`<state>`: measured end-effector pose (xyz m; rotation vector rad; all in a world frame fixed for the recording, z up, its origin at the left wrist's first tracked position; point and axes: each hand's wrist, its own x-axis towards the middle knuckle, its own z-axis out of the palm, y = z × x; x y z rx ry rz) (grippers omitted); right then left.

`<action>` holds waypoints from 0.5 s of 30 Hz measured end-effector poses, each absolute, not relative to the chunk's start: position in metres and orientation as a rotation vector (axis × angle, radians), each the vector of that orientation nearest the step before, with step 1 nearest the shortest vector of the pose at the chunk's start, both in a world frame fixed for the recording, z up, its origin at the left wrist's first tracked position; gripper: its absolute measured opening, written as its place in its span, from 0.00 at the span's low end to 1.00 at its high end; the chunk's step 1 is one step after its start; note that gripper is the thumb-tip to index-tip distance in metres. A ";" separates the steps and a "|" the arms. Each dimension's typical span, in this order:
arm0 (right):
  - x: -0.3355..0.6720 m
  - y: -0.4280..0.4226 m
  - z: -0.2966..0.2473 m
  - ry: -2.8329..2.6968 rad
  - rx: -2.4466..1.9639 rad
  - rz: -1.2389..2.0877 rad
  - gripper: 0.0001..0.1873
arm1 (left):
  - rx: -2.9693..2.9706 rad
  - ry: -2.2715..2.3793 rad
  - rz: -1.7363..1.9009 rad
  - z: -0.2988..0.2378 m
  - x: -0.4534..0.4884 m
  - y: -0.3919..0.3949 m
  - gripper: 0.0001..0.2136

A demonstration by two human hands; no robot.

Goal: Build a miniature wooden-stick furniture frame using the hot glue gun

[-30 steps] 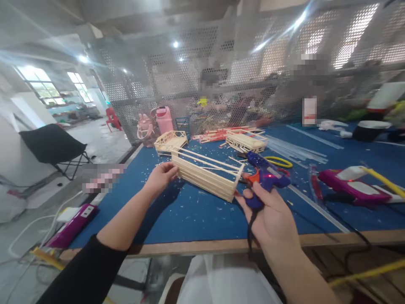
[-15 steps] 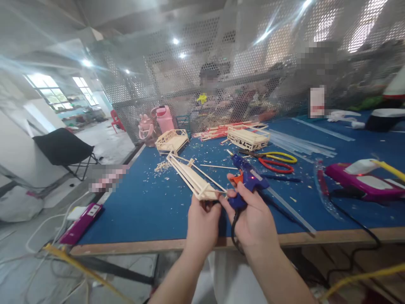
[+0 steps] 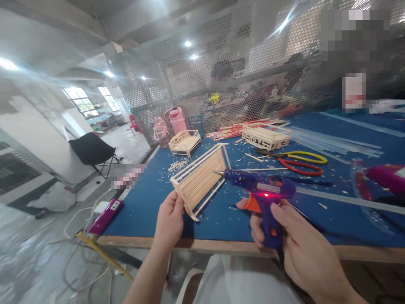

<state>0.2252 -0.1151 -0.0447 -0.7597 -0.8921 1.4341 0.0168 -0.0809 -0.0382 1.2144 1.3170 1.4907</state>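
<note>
My left hand (image 3: 171,217) grips the near end of a small wooden stick frame (image 3: 204,175), a slatted model tilted above the table. In my right hand (image 3: 303,245) is a blue glue gun (image 3: 261,183), its red light glowing and a finger at the orange trigger (image 3: 252,204). The metal nozzle points left and overlaps the right side of the stick frame; whether it touches cannot be seen. A clear glue stick (image 3: 335,198) extends from the back of the gun.
Two stick models, a small bench (image 3: 185,142) and a bed-like one (image 3: 266,136), stand farther back. Scissors (image 3: 302,164), red-tipped sticks (image 3: 221,133) and clear glue sticks (image 3: 335,141) lie on the blue table (image 3: 136,219). A purple power strip (image 3: 106,217) is at the left edge.
The stick frame has turned so its slatted face shows, and my left hand has moved left with it. My right hand has drawn apart from the left, turning the glue gun's nozzle leftward.
</note>
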 end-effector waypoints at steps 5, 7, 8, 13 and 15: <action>0.209 -0.111 -0.057 -1.101 -0.755 1.334 0.17 | 1.257 1.226 1.448 -0.048 0.006 -0.081 0.17; 0.201 -0.112 -0.060 -1.148 -0.747 1.313 0.16 | 1.222 1.176 1.479 -0.051 0.006 -0.081 0.18; 0.197 -0.112 -0.061 -1.165 -0.743 1.307 0.17 | 1.193 1.170 1.505 -0.052 0.007 -0.081 0.18; 0.185 -0.110 -0.065 -1.238 -0.759 1.246 0.14 | 1.078 1.216 1.574 -0.054 0.006 -0.081 0.18; 0.180 -0.108 -0.066 -1.262 -0.744 1.204 0.12 | 1.059 1.232 1.579 -0.054 0.006 -0.081 0.19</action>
